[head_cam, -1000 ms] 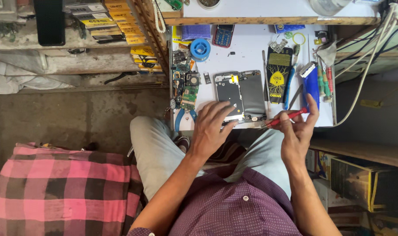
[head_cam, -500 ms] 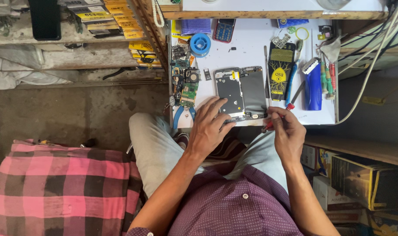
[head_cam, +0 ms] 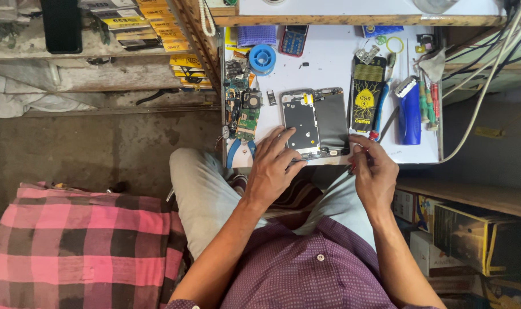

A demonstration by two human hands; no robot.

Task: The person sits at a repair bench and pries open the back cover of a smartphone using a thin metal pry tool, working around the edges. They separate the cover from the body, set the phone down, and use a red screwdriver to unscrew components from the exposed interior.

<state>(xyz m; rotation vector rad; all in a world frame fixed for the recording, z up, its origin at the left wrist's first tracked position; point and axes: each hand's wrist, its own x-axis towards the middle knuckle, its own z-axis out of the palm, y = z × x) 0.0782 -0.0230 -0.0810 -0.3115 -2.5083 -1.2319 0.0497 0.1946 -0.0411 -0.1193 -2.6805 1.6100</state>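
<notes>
An opened phone lies in two halves on the white worktop, its dark second half beside it. My left hand rests on the near end of the phone, fingers spread over its metal plate. At the phone's near right corner, by the table edge, my right hand is closed around a thin red-handled tool. Most of the tool is hidden by the fingers.
A black pouch with a yellow emblem, a blue case and screwdrivers lie right of the phone. Circuit boards, blue-handled pliers and a blue tape roll lie left. White cables hang right; pink checked cloth lower left.
My right hand has come down and left with the red tool, from beside the blue case to the phone's near right corner. My left hand stays on the phone.
</notes>
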